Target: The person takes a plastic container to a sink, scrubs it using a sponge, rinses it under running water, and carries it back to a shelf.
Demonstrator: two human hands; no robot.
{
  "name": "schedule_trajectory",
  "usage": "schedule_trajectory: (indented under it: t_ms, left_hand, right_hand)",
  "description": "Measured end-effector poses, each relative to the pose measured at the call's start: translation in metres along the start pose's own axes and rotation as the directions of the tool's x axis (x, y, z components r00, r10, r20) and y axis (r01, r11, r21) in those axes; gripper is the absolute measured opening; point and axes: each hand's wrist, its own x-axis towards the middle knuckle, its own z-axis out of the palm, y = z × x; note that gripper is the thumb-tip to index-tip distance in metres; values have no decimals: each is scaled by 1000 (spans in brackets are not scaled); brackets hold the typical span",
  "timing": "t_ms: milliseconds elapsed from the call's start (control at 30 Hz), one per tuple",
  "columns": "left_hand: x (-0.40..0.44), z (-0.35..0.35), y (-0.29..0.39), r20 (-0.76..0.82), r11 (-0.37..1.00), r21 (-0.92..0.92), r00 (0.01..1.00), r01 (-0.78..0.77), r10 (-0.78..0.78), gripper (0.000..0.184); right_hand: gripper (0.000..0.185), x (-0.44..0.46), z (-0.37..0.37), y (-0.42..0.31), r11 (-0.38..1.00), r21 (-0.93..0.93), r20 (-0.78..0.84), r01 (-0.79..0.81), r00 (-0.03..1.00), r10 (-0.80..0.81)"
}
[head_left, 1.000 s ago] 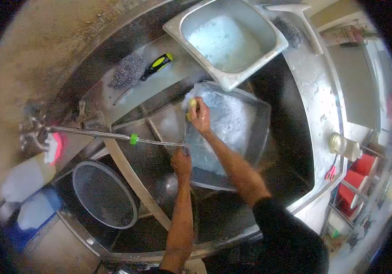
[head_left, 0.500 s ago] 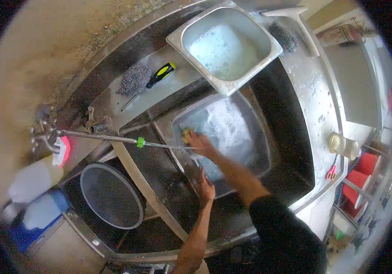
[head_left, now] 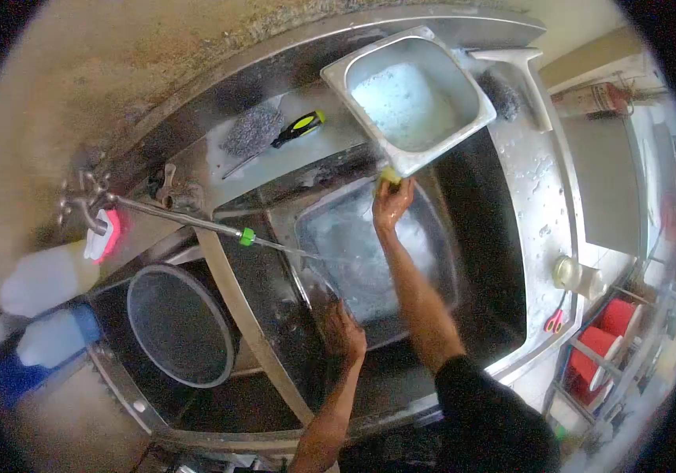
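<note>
Checking edges around the tub: it sits in the sink basin, with a dark strip of basin floor between its right side and the basin wall. Left of it there's a narrower gap, then the steel divider, then a round vessel in the next compartment. Tightest spot is the tub's far edge: the steel pan, holding sudsy liquid, juts off the back ledge with its near corner over that side. Tap spout comes in from the tub's left, its stream landing in the tub.

Tub is dark-walled, holding cloudy water with whitish foam toward its right half. Sponge is yellow-green, mostly hidden by fingers, at the tub's far edge right by the pan's corner; can't tell if it touches the pan.

Right hand is curled around the sponge, wet, above the tub's far part. Left hand is at the tub's near-left edge, fingers partly extended, nothing visible in it; can't tell if it touches the rim. Scrubber and black-and-lime-handled tool lie on the ledge beyond the tub's far-left corner.
</note>
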Motion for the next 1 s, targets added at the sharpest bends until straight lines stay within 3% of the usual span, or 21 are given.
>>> schedule_trajectory:
  t_ms: [33,100,133,167,200,233,300,333,367,400,467,600,667,700,733,767,800,867,900,967,1000]
  left_hand:
    - [0,-3,5,23,996,-74,999,44,-42,51]
    - [-8,4,4,60,986,-144,995,83,-75,51]
    - [-13,14,-1,-13,999,-5,999,52,-52,52]
    - [-16,20,-5,-85,990,139,996,32,-20,53]
    - [-18,1,7,-90,989,144,996,32,-19,53]
    - [-19,-35,31,12,977,210,999,-33,31,53]
    - [-18,-36,47,107,959,263,991,-110,85,54]
    - [-27,-5,41,94,972,90,973,-219,211,53]
    - [-34,17,44,57,943,-85,943,-323,328,53]
    - [-41,21,57,49,941,-88,942,-327,332,53]
    - [-54,23,78,548,866,-107,698,-489,462,51]
    - [-54,80,62,459,912,-90,796,-399,394,50]
    - [-44,55,69,664,860,-9,640,-510,386,52]
    - [-51,60,57,663,865,-18,641,-502,386,52]
    - [-56,70,39,541,796,-47,655,-603,528,53]
    - [-60,75,31,398,717,-55,644,-694,654,54]
    - [-59,64,36,379,722,-63,653,-689,656,54]
    - [-54,23,58,628,861,-222,609,-457,485,53]
    - [-54,-3,80,611,861,-228,621,-455,491,53]
    - [-53,-64,129,761,930,-112,572,-349,306,52]
    - [-54,-91,148,752,929,-115,581,-351,312,52]
  right_hand:
    - [13,-8,14,16,1000,0,-3,9,1000,-9]
    - [16,-31,35,30,994,-12,481,-104,871,97]
    - [18,-22,20,26,951,-112,577,289,798,-174]
    - [21,0,-4,-11,751,-155,622,642,654,-431]
    - [23,25,-14,-28,940,-140,719,310,685,-119]
    - [26,44,-23,-41,983,-168,798,-67,576,176]
    - [33,43,-33,-36,951,247,614,-185,789,-6]
    - [27,19,-16,5,989,54,667,-138,742,67]
    - [31,1,-8,25,988,-61,691,142,720,-61]
    - [41,-17,-1,45,897,-162,702,412,686,-188]
    - [52,-28,-29,24,835,-182,834,520,532,-149]
    - [53,-81,-69,110,670,-229,744,706,571,-347]
    - [53,-99,-102,147,679,-101,987,728,160,-24]
    - [53,-106,-127,168,674,-98,989,732,149,-19]
    - [48,-107,-150,185,777,94,969,622,123,-216]
    - [46,-92,-161,177,801,201,942,564,113,-316]
    - [44,-78,-172,169,805,309,905,506,103,-412]
    - [38,-15,-193,66,846,40,999,532,-15,-38]
    - [35,19,-202,1,810,-81,991,580,-41,129]
    - [31,87,-218,-115,788,-159,987,595,78,140]
    - [29,108,-220,-145,888,-32,951,459,288,-115]
